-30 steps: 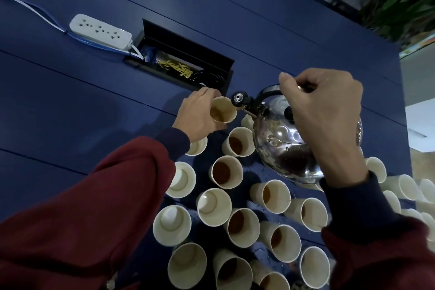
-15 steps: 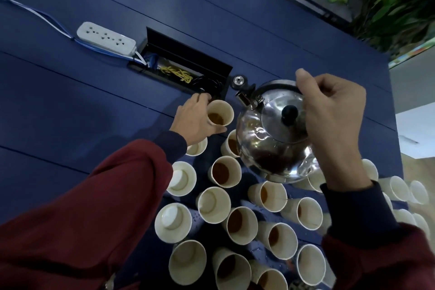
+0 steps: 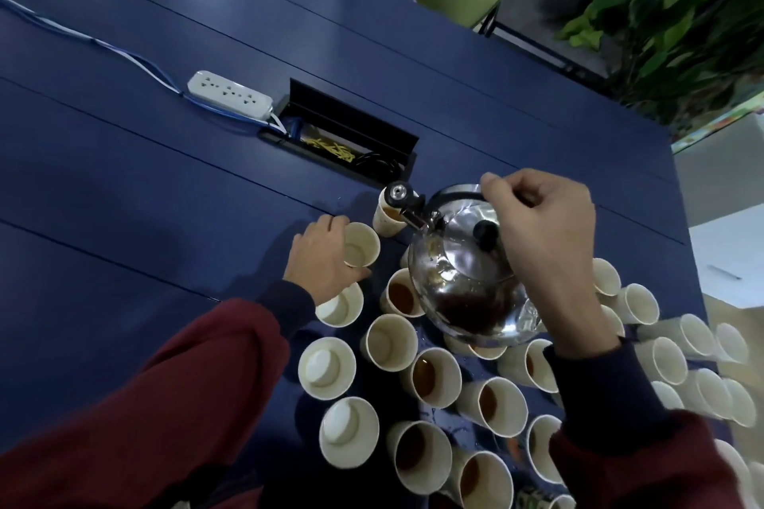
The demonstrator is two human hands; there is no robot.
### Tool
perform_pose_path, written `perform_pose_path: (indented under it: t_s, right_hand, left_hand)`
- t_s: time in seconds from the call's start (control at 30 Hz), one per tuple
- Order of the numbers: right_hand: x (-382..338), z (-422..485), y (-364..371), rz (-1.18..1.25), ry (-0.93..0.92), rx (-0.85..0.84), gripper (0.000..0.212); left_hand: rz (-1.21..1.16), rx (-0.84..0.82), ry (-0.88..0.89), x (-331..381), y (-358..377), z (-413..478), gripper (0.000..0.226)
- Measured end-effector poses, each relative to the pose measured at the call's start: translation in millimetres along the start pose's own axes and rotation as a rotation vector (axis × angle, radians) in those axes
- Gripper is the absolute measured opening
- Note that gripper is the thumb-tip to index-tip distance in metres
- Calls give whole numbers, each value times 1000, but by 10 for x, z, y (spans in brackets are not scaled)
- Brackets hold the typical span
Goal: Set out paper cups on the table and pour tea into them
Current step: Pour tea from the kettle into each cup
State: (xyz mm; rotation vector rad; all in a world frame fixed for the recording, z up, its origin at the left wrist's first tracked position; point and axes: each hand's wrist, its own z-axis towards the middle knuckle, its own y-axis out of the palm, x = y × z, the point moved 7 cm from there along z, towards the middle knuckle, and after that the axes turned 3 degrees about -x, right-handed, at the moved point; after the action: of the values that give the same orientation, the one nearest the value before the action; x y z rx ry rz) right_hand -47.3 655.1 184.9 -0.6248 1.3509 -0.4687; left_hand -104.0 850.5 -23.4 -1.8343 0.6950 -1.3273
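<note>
The blue table (image 3: 165,219) carries a crowd of paper cups (image 3: 436,376), some holding brown tea, others empty. The right hand (image 3: 541,227) grips the steel kettle (image 3: 467,281) by its handle, spout over a far cup (image 3: 386,219). The left hand (image 3: 324,262) wraps an empty cup (image 3: 359,246), seemingly steadying it for filling.

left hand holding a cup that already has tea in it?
No. The left hand grips a paper cup showing only a pale empty bottom.
</note>
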Motion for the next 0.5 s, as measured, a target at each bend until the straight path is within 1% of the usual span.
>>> perform_pose_path:
  t_s: [0.1, 0.37, 0.5]
  right_hand:
    - [-28, -59, 64, -65, -11, -30, 36]
    - [-108, -136, 266, -157, -48, -94, 33]
    - [-154, -155, 315, -200, -37, -109, 30]
  left_hand:
    - [-24, 45, -11, -7, 6, -34, 78]
    - [-50, 60, -9, -13, 6, -59, 81]
    - [-51, 63, 9, -21, 21, -49, 80]
